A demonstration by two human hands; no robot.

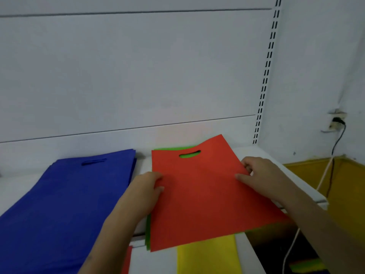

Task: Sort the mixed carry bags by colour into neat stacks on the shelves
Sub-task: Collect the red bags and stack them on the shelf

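Both hands gripping red bag (handle rearward)

Matt, smooth cloth-like red bag, matt blue bags, smooth white shelf

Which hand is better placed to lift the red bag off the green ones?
Right, probably: it pinches the red bag at its raised right edge, while the left only holds its flat side.

We see a white shelf bearing a blue bag stack (left) beside green bags.
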